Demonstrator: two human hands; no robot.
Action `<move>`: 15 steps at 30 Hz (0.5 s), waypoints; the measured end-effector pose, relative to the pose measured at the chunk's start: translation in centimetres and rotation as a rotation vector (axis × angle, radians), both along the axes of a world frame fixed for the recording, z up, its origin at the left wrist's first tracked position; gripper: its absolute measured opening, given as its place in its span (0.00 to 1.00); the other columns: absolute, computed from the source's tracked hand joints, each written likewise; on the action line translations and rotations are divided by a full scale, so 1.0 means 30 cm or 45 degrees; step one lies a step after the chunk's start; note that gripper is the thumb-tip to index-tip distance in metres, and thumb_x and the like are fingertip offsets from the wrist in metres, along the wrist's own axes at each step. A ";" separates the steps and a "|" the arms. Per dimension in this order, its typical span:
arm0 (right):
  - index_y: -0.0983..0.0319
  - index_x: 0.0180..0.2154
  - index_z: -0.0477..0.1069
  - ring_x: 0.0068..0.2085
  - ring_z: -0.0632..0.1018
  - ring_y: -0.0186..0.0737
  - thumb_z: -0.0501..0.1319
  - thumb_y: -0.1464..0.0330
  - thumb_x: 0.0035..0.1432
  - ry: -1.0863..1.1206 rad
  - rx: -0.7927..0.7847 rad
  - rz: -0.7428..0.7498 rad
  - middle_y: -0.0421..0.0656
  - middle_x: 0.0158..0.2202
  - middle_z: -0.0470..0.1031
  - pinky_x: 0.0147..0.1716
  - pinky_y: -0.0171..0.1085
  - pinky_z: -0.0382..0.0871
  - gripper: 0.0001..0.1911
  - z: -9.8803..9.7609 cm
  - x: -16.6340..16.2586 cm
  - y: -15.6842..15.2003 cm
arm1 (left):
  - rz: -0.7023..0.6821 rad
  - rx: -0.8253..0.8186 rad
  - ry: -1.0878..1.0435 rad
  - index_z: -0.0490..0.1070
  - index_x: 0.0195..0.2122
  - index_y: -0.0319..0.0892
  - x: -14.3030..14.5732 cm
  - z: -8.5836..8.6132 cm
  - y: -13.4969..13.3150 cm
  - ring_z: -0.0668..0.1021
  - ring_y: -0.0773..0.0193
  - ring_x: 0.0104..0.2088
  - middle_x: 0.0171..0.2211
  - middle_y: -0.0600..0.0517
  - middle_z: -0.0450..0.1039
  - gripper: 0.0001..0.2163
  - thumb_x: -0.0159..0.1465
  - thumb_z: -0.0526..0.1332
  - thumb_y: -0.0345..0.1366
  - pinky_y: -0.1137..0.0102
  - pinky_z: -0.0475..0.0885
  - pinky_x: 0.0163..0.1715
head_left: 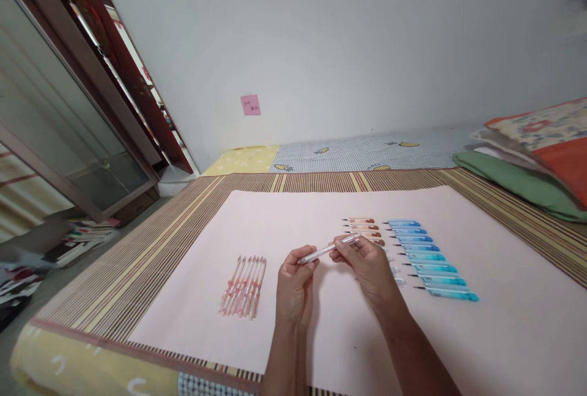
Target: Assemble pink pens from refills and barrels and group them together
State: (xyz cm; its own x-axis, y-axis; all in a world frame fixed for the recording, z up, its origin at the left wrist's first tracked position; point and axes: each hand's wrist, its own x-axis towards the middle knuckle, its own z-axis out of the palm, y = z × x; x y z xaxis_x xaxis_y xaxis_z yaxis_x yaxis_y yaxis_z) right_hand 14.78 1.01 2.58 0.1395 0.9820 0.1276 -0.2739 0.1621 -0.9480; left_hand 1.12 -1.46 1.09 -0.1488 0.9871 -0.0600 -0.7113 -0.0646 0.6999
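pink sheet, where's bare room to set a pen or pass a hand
Bare: the patch from the blue pens to the right edge of the pink sheet, the far strip beyond both rows, and around the pinkish pen bundle. Crowded: the lane between blue pens and brown pens, by the left hand and right hand holding a clear pen.

The sheet (192, 298) is pale pink. The pens (428, 258) near its right edge are blue. The mat (151, 231) has brown stripes.

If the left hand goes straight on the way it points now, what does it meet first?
Probably nothing: beyond the left hand and the pen it holds, only bare pink sheet, then the striped mat.
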 end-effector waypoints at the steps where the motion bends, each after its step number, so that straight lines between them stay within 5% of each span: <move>1: 0.62 0.33 0.78 0.29 0.80 0.40 0.74 0.54 0.45 0.014 -0.008 -0.001 0.43 0.26 0.80 0.34 0.41 0.79 0.20 0.001 -0.003 -0.002 | -0.026 0.011 -0.035 0.80 0.39 0.40 0.001 0.008 -0.005 0.80 0.64 0.44 0.44 0.47 0.80 0.20 0.43 0.78 0.26 0.73 0.73 0.48; 4: 0.62 0.33 0.78 0.30 0.81 0.40 0.74 0.54 0.46 0.031 -0.005 0.001 0.43 0.27 0.80 0.36 0.42 0.79 0.20 0.008 -0.010 -0.009 | -0.113 -0.001 -0.137 0.78 0.46 0.41 0.009 0.012 -0.013 0.79 0.58 0.50 0.49 0.44 0.78 0.23 0.48 0.77 0.31 0.66 0.73 0.52; 8: 0.62 0.34 0.78 0.31 0.81 0.42 0.74 0.53 0.46 -0.003 0.031 0.004 0.43 0.27 0.80 0.35 0.41 0.79 0.20 0.010 -0.013 -0.009 | -0.082 -0.124 -0.078 0.78 0.33 0.37 0.020 -0.019 -0.002 0.80 0.63 0.36 0.33 0.47 0.79 0.15 0.55 0.74 0.44 0.71 0.75 0.38; 11: 0.62 0.33 0.78 0.30 0.81 0.41 0.74 0.53 0.45 -0.024 0.029 -0.003 0.43 0.26 0.80 0.34 0.41 0.78 0.20 0.000 -0.009 -0.003 | -0.008 -0.111 -0.014 0.77 0.31 0.37 0.015 -0.029 0.008 0.79 0.68 0.32 0.29 0.51 0.78 0.13 0.49 0.77 0.37 0.75 0.73 0.36; 15: 0.62 0.33 0.78 0.28 0.80 0.39 0.75 0.53 0.45 0.029 -0.035 0.008 0.42 0.25 0.79 0.33 0.40 0.78 0.21 -0.014 -0.009 0.003 | 0.001 -0.011 -0.023 0.79 0.36 0.39 0.004 -0.004 0.003 0.80 0.65 0.39 0.37 0.49 0.80 0.18 0.43 0.77 0.27 0.73 0.73 0.45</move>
State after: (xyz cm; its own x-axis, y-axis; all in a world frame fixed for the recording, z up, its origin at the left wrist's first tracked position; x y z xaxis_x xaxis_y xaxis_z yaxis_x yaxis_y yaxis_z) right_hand 14.50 1.08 2.17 0.1360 0.9859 0.0971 -0.2962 0.1340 -0.9457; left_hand 1.24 -1.38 0.97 -0.1483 0.9864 -0.0713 -0.7237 -0.0591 0.6876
